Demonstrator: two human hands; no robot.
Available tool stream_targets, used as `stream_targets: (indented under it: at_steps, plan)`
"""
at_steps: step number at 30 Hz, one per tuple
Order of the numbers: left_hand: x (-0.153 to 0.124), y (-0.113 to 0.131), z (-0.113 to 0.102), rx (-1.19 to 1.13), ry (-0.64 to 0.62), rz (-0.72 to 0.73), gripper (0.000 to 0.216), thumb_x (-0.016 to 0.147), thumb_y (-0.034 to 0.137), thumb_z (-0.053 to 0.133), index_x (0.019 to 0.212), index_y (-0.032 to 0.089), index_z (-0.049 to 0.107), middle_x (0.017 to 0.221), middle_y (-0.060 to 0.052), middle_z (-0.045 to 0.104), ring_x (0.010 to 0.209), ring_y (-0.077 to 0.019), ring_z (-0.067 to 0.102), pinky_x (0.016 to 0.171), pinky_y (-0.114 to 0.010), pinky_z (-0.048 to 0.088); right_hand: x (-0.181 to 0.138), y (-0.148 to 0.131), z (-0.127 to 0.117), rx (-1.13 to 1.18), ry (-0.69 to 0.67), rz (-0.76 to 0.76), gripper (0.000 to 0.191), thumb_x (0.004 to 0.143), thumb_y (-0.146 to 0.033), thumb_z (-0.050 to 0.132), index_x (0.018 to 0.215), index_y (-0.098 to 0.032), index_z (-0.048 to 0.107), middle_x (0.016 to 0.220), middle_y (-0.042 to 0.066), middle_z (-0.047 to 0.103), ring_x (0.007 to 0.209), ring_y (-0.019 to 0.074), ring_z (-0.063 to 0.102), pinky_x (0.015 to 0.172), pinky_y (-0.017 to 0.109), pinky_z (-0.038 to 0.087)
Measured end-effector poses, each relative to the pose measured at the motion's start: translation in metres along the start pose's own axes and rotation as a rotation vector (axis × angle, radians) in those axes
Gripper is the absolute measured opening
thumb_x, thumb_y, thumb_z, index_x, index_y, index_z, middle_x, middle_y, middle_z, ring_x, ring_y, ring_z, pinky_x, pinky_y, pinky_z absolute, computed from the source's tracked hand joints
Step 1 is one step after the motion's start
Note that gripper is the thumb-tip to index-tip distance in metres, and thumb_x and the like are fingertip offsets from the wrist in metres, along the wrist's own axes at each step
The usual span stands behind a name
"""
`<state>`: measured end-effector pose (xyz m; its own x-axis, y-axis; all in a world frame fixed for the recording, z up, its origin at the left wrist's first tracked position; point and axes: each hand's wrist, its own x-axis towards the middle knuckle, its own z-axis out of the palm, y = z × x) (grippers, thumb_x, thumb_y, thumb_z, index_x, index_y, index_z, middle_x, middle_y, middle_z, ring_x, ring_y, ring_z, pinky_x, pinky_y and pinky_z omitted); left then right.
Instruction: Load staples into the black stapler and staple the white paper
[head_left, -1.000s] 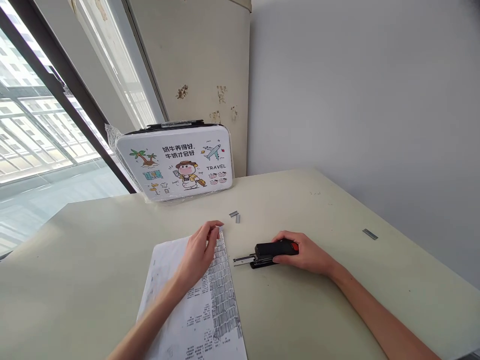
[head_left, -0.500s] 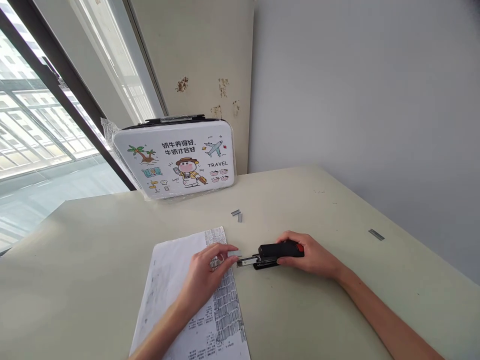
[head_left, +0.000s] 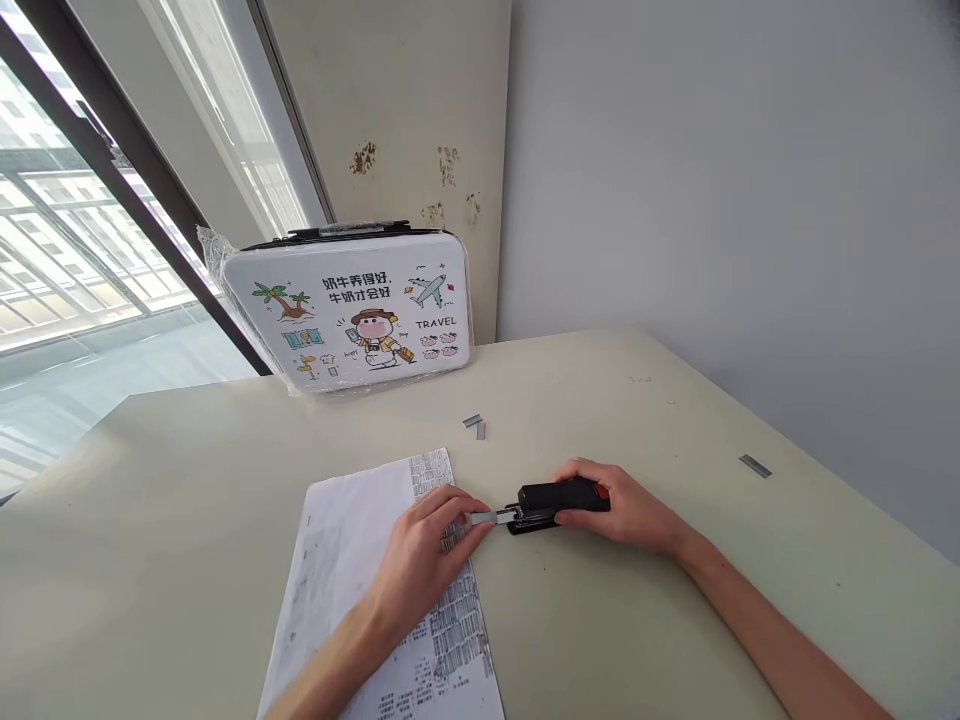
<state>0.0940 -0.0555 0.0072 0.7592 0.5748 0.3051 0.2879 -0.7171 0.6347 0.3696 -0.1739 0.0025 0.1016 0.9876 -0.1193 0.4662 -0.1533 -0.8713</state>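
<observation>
A black stapler (head_left: 561,498) with a red patch at its rear lies on its side of the table in my right hand (head_left: 626,510), whose fingers wrap round its back end. Its metal staple tray (head_left: 506,516) sticks out at the front, toward the left. Between thumb and fingertips, my left hand (head_left: 427,540) pinches a strip of staples (head_left: 480,518) at the end of that tray; whether the strip sits inside it I cannot tell. Under my left hand and forearm lies a printed paper stack (head_left: 337,540) with dense dark marks along its right side.
Beyond the stapler, loose staple strips (head_left: 474,424) lie on the pale table (head_left: 600,400). Another staple strip (head_left: 755,466) is near the right edge. A plastic-wrapped white case (head_left: 300,310) with cartoon prints stands upright at the back, near a window (head_left: 67,250).
My left hand has moved slightly right, bringing the staple strip from above and beside the tray's end into line with it. My right hand keeps its hold on the stapler.
</observation>
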Motion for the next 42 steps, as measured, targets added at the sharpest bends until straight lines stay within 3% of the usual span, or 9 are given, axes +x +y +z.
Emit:
stream_targets:
  at_steps: [4, 8, 12, 17, 21, 27, 33, 36, 42]
  plan:
    - [0.0, -0.001, 0.003, 0.025, 0.006, 0.032, 0.022, 0.105, 0.039, 0.057, 0.108, 0.024, 0.074, 0.1, -0.005, 0.07, 0.083, -0.0174, 0.067, 0.069, -0.028, 0.056, -0.001, -0.001, 0.0, -0.009, 0.002, -0.006, 0.032, 0.084, -0.053, 0.077, 0.101, -0.027, 0.069, 0.098, 0.002, 0.069, 0.084, 0.0209, 0.058, 0.071, 0.031, 0.041]
    - [0.0, -0.002, 0.004, 0.071, 0.01, 0.063, 0.022, 0.105, 0.039, 0.058, 0.109, 0.024, 0.073, 0.101, -0.004, 0.071, 0.087, -0.0192, 0.068, 0.077, -0.032, 0.058, -0.002, -0.002, 0.001, -0.018, 0.005, -0.015, 0.033, 0.085, -0.054, 0.076, 0.101, -0.027, 0.069, 0.097, 0.002, 0.068, 0.083, 0.0208, 0.058, 0.07, 0.031, 0.042]
    - [0.002, -0.01, -0.007, 0.045, -0.081, 0.09, 0.021, 0.102, 0.041, 0.064, 0.113, 0.026, 0.073, 0.106, -0.004, 0.073, 0.097, -0.0218, 0.068, 0.087, -0.037, 0.057, -0.004, -0.004, 0.001, 0.003, 0.002, 0.018, 0.034, 0.083, -0.054, 0.078, 0.102, -0.028, 0.068, 0.096, 0.001, 0.068, 0.082, 0.0201, 0.057, 0.071, 0.031, 0.042]
    - [0.007, -0.025, -0.026, -0.071, -0.239, 0.112, 0.017, 0.101, 0.039, 0.067, 0.111, 0.029, 0.077, 0.106, -0.001, 0.077, 0.097, -0.0194, 0.069, 0.089, -0.034, 0.055, -0.003, -0.003, 0.0, 0.041, 0.0, 0.038, 0.035, 0.082, -0.055, 0.078, 0.103, -0.029, 0.068, 0.093, -0.001, 0.067, 0.081, 0.0196, 0.056, 0.071, 0.031, 0.043]
    - [0.01, -0.025, -0.024, -0.118, -0.251, 0.1, 0.017, 0.1, 0.04, 0.068, 0.099, 0.028, 0.079, 0.097, 0.0, 0.079, 0.09, -0.0182, 0.07, 0.091, -0.034, 0.053, -0.001, -0.001, 0.0, 0.017, 0.004, -0.002, 0.035, 0.083, -0.055, 0.076, 0.103, -0.028, 0.069, 0.093, 0.0, 0.067, 0.082, 0.0198, 0.055, 0.074, 0.032, 0.043]
    - [0.012, -0.007, -0.021, -0.04, -0.238, -0.028, 0.019, 0.099, 0.041, 0.067, 0.093, 0.026, 0.077, 0.085, 0.0, 0.075, 0.078, -0.017, 0.067, 0.077, -0.03, 0.052, -0.001, 0.0, -0.001, 0.002, 0.006, -0.018, 0.038, 0.082, -0.057, 0.076, 0.104, -0.028, 0.069, 0.094, 0.001, 0.067, 0.084, 0.0211, 0.055, 0.075, 0.033, 0.045]
    - [0.015, -0.009, -0.032, -0.111, -0.317, 0.052, 0.017, 0.099, 0.042, 0.068, 0.103, 0.029, 0.079, 0.098, -0.002, 0.077, 0.09, -0.0185, 0.07, 0.072, -0.028, 0.054, -0.002, -0.001, -0.003, 0.033, 0.009, -0.002, 0.038, 0.081, -0.056, 0.078, 0.106, -0.028, 0.07, 0.095, 0.001, 0.067, 0.086, 0.0219, 0.056, 0.078, 0.035, 0.047]
    - [0.015, -0.013, -0.032, -0.114, -0.311, 0.09, 0.019, 0.098, 0.044, 0.069, 0.102, 0.029, 0.079, 0.096, -0.001, 0.078, 0.089, -0.0183, 0.07, 0.078, -0.03, 0.056, -0.004, -0.004, -0.004, 0.133, 0.008, -0.018, 0.04, 0.085, -0.059, 0.074, 0.111, -0.029, 0.07, 0.108, 0.003, 0.069, 0.094, 0.0238, 0.06, 0.086, 0.037, 0.049]
    - [0.025, -0.013, -0.022, -0.091, -0.293, 0.157, 0.031, 0.097, 0.054, 0.067, 0.09, 0.026, 0.079, 0.084, -0.001, 0.076, 0.081, -0.0181, 0.069, 0.078, -0.031, 0.054, -0.002, -0.006, 0.003, 0.381, 0.088, -0.044, 0.052, 0.1, -0.07, 0.046, 0.116, -0.027, 0.069, 0.127, 0.008, 0.069, 0.125, 0.0287, 0.058, 0.11, 0.043, 0.042]
